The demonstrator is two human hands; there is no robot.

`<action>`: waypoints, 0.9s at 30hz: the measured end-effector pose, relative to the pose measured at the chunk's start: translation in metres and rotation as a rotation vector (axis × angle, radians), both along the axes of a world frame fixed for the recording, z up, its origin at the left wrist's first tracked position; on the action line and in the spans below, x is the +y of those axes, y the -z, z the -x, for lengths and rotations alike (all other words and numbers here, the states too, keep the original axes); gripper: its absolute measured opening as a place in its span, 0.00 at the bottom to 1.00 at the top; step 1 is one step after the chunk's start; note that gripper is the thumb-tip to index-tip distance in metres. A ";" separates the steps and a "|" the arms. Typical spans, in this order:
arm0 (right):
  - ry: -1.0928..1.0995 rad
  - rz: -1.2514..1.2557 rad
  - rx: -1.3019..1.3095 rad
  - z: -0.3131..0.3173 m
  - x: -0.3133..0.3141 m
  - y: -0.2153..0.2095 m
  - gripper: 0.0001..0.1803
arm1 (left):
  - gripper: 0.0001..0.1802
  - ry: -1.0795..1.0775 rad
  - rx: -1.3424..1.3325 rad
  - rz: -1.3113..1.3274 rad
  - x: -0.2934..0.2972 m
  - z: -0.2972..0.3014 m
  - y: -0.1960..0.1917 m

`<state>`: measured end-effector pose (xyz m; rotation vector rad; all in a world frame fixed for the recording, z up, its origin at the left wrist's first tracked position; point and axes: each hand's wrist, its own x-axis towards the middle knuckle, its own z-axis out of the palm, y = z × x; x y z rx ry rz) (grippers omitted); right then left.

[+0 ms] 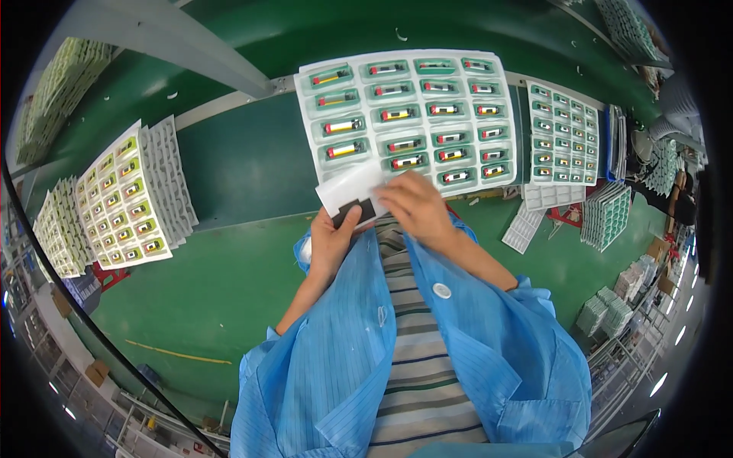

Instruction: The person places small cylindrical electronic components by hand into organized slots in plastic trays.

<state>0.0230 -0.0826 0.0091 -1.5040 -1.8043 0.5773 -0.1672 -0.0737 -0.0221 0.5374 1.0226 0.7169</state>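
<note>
My left hand [330, 248] grips a white backing sheet [341, 185] bearing black rectangular patches [346, 216], its thumb pressed on the black part. At the sheet's right edge is my right hand [420, 212], thumb and fingers pinched together; whatever they hold is too small and blurred to name. Just beyond both hands lies a white tray [308, 126] with rows of green-tinted pockets. Each pocket holds a small battery-like part [342, 126] with a red end and a black end. Some of these parts show yellow on the side, others white. The sheet overlaps the tray's near left corner.
A dark green bench [244, 153] runs across in front of me. Stacked filled trays [114, 200] stand at the left, and another filled tray [563, 133] lies at the right. Pale trays [525, 229] and a green-pocketed stack [607, 216] sit lower right. A grey post [191, 42] rises upper left.
</note>
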 end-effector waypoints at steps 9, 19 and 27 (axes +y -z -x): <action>-0.176 0.058 -0.013 0.004 0.007 0.003 0.05 | 0.13 0.083 0.274 -0.280 -0.005 0.007 0.015; 0.019 0.075 -0.046 -0.034 0.178 0.059 0.03 | 0.15 -0.390 0.229 -0.056 0.007 0.040 0.010; -0.057 0.264 -0.216 -0.022 0.248 0.094 0.05 | 0.17 -0.454 0.212 0.014 -0.011 0.056 0.017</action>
